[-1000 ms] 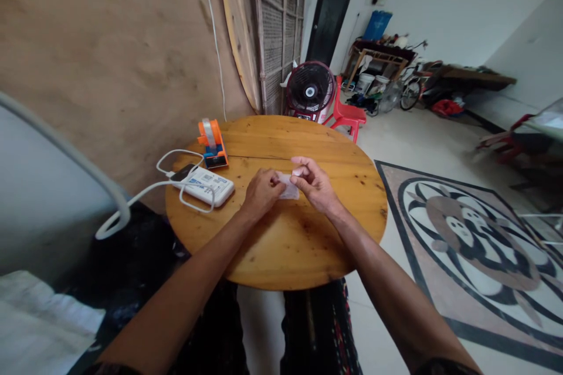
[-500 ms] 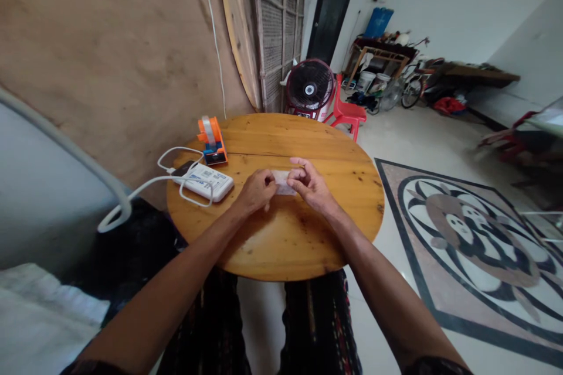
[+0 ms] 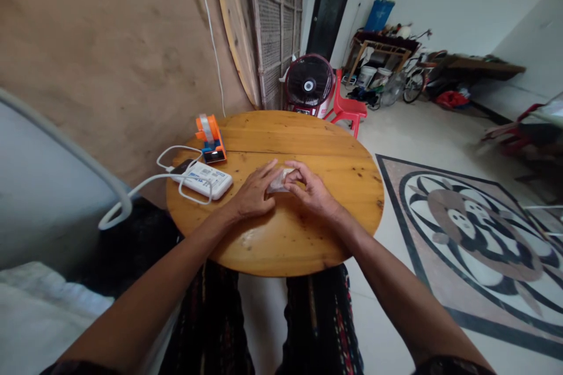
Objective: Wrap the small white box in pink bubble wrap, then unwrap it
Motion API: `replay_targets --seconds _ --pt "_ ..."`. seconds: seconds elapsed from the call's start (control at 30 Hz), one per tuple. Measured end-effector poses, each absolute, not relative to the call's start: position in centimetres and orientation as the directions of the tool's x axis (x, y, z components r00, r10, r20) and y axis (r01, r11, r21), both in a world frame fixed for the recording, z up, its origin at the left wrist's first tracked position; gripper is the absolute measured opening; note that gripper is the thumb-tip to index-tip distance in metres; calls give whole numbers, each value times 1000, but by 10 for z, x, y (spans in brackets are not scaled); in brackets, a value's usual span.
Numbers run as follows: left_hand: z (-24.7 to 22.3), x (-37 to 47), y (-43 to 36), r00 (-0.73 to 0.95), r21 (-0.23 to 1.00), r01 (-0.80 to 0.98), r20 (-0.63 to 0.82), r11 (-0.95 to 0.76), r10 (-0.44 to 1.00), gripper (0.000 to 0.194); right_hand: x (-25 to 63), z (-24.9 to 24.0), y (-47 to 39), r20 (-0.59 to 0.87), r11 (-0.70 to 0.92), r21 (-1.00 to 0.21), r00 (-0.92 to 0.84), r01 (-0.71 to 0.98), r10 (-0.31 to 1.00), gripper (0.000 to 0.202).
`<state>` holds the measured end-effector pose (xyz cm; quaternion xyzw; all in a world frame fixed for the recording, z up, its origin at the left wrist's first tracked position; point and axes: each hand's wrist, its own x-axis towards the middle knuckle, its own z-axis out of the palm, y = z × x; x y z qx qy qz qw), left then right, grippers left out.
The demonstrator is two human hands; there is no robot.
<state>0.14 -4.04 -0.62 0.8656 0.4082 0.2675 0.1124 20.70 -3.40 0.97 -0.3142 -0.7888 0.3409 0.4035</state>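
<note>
On the round wooden table (image 3: 281, 246), a small whitish, partly see-through piece (image 3: 278, 183) lies between my hands; it looks like thin plastic or paper, but its kind is unclear. My left hand (image 3: 256, 189) is open, fingers stretched out and laid at the left end of the piece. Thumb and fingers of my right hand (image 3: 310, 187) are curled together in a pinch at its right end. The fingers hide part of both ends.
Left on the table are an orange and blue tape dispenser (image 3: 213, 139) and a white power bank (image 3: 207, 180) with white cables looping off the edge. Beyond the table stand a fan (image 3: 309, 85) and a red plastic chair (image 3: 347, 106). A brown wall (image 3: 109, 41) rises at the left.
My left hand has gone from a curled pinch to outstretched fingers lying flatter. Less of the whitish piece shows, and it looks more bunched. My right hand stays pinched at its end.
</note>
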Motion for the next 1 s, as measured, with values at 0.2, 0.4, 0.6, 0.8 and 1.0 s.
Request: replay_targets --seconds 0.2,0.4,0.6,0.8,1.0 --pt "-19 1 -44 507 356 669 424 -653 751 63 211 7 -45 466 672 -630 -503 389 728 48" --pt "-16 1 -38 554 267 660 459 -702 695 51 215 6 -50 453 732 -512 -583 449 675 58" --pt "-21 0 -26 579 332 616 423 -714 697 51 217 2 -53 435 732 -470 -592 492 678 64" --pt "-24 11 -20 505 528 451 514 -720 694 45 219 -2 -54 477 772 -425 -608 472 634 64" --pt "2 15 -23 430 820 304 335 -484 838 47 224 7 -53 506 755 -482 -563 443 653 72"
